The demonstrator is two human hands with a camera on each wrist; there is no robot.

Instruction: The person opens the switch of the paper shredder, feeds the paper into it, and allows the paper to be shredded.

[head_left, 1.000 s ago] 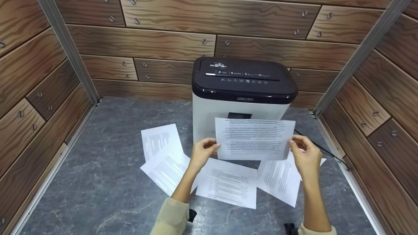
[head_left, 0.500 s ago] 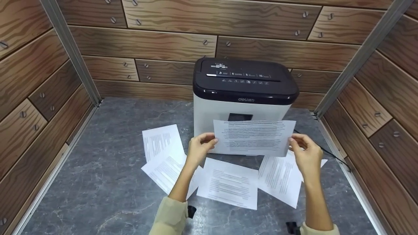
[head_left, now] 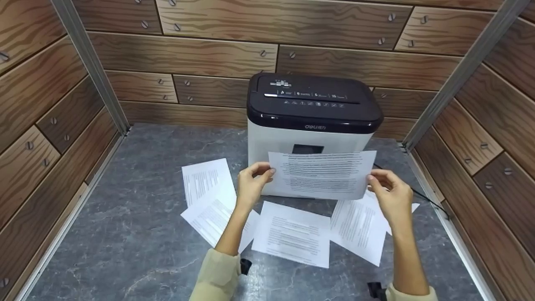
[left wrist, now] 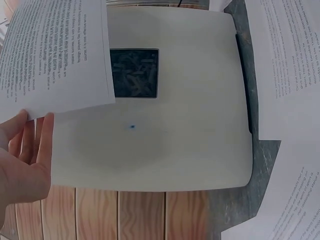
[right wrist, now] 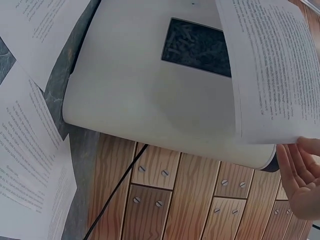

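The left hand [head_left: 252, 184] and right hand [head_left: 392, 196] pinched 1 white, rectangular printed paper sheet [head_left: 322, 175], not yet in the black-lidded white plastic shredder [head_left: 313, 119]; at least 5 similar sheets [head_left: 291, 234] apparently remained.

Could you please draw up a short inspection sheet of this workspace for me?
Surface: grey marble-patterned tabletop.
Job's things: a printed sheet is held up in front of the upright shredder, not in its slot; pale scraps show behind the dark window.
Clutter: loose sheets lie spread before and beside the shredder, some overlapping.
Grips: left grip pinches the printed sheet's left edge, right grip its right edge.
Cables: one black cable runs to the right of the shredder; its plug is not visible.
Surroundings: wood-patterned panels at the back and both sides, with metal corner posts.
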